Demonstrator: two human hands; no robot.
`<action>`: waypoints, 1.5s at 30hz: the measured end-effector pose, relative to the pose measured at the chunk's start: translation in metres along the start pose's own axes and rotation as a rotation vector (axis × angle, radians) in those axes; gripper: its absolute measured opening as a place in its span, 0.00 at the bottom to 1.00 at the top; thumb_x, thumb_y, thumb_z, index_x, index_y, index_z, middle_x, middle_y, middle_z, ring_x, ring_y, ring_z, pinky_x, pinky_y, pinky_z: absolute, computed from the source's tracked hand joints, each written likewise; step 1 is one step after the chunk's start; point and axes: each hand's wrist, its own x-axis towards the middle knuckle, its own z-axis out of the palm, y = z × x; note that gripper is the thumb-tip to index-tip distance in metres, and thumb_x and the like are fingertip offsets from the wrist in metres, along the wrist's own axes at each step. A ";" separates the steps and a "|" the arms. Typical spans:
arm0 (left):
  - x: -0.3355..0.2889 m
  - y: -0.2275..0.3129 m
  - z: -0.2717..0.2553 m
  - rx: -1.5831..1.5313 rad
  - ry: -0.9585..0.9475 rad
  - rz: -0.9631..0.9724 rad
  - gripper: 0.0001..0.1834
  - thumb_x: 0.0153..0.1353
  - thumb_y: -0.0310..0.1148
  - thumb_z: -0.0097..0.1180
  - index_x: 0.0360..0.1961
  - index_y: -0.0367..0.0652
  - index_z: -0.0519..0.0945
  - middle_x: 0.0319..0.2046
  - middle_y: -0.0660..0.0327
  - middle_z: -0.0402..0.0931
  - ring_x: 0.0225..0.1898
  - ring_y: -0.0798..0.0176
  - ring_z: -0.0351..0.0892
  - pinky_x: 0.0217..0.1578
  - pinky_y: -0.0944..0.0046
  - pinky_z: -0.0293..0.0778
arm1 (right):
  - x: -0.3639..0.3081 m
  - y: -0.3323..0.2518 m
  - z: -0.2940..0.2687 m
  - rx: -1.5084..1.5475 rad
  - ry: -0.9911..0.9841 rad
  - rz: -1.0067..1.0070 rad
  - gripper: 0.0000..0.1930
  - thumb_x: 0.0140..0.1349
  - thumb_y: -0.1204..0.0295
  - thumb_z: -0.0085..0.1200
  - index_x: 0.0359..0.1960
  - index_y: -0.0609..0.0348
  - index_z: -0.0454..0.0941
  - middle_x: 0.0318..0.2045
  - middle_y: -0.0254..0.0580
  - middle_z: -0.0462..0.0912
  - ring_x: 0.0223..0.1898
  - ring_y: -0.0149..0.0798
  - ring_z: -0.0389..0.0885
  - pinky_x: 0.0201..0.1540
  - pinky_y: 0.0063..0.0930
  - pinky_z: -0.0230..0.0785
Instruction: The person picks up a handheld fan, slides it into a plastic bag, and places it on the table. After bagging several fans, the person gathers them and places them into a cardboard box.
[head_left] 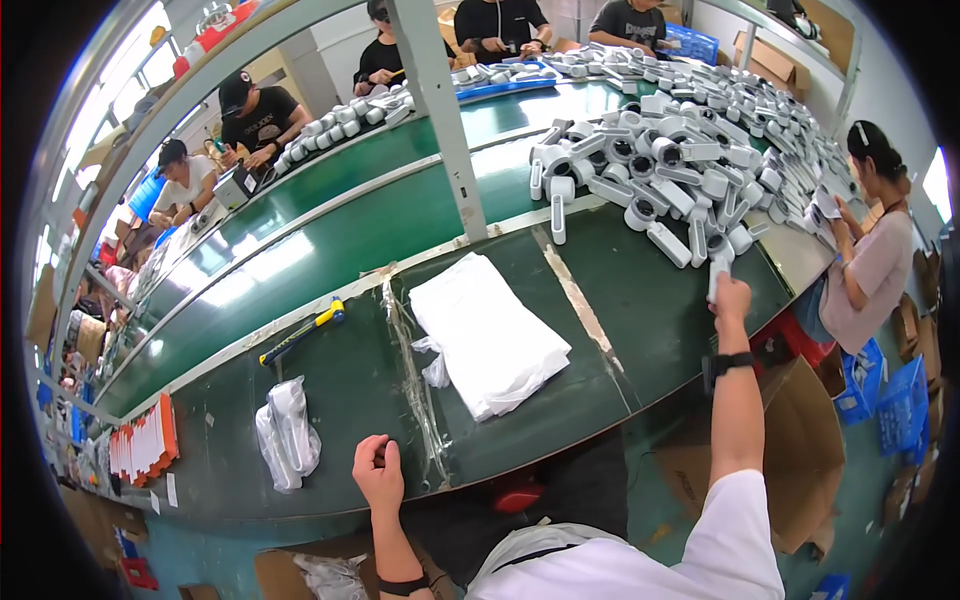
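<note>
My right hand [733, 298] reaches to the near edge of a large pile of white and grey plastic housings [660, 165], each with a round head and a flat handle. Its fingers are wrapped round the handle of one housing [719, 268], whose head points toward the pile. My left hand [380, 475] hovers by the bench's front edge with curled fingers, and nothing shows in it. Between the hands lies a stack of white plastic bags [490, 335]. Left of that, a clear-bagged white item [288, 432] rests on the green bench [350, 400].
A yellow and dark hand tool [303, 331] lies toward the back. Orange-edged white boxes [145, 445] stand at far left. A metal post [440, 120] rises behind the bags. Co-workers sit across the conveyor [330, 240] and at right. An open carton [790, 450] sits below my right arm.
</note>
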 end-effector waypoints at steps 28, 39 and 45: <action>0.037 0.116 0.129 0.227 -0.440 0.580 0.06 0.52 0.32 0.65 0.31 0.44 0.84 0.33 0.61 0.81 0.38 0.53 0.75 0.40 0.56 0.70 | -0.313 -0.013 0.020 0.699 -0.956 0.091 0.20 0.53 0.84 0.57 0.49 0.64 0.72 0.34 0.46 0.83 0.25 0.33 0.79 0.29 0.26 0.74; 0.032 0.122 0.127 0.371 -0.467 0.719 0.05 0.53 0.32 0.63 0.32 0.45 0.84 0.32 0.61 0.80 0.37 0.55 0.75 0.39 0.57 0.67 | -0.328 -0.025 0.047 0.626 -0.797 0.033 0.09 0.56 0.80 0.57 0.39 0.64 0.74 0.32 0.38 0.82 0.25 0.27 0.77 0.28 0.22 0.70; 0.037 0.120 0.132 0.183 -0.397 0.534 0.05 0.56 0.28 0.60 0.32 0.39 0.83 0.31 0.55 0.81 0.35 0.49 0.77 0.37 0.53 0.72 | -0.329 -0.027 0.050 0.606 -0.770 0.004 0.09 0.56 0.78 0.59 0.37 0.64 0.74 0.29 0.36 0.80 0.25 0.26 0.77 0.28 0.22 0.69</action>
